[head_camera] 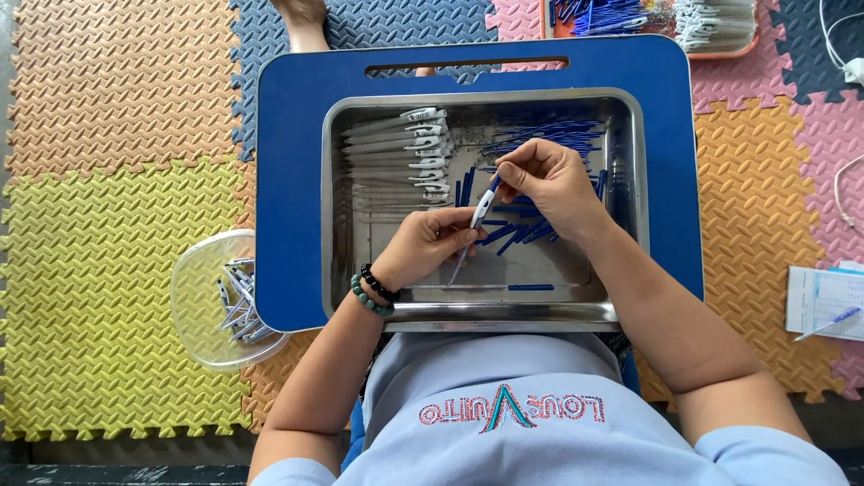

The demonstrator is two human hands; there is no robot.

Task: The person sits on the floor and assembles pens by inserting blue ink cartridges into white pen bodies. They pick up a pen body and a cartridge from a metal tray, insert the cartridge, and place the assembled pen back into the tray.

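A steel tray (630, 135) rests on a blue lap table (288, 180). Clear pen barrels with white clips (409, 148) lie stacked in the tray's left half; loose blue refills (531, 229) fill its right half. My left hand (427, 247), with bead bracelets on the wrist, grips the lower end of a white pen (482, 209) held slanted over the tray's middle. My right hand (549, 180) pinches the pen's upper end, where a blue tip shows between the fingers.
A clear plastic bowl (193, 297) with several finished pens sits on the foam mats at the left. An orange tray (720, 49) with more blue and white parts lies beyond the table. A paper and pen (823, 310) lie at the right. A bare foot (301, 18) shows at the top.
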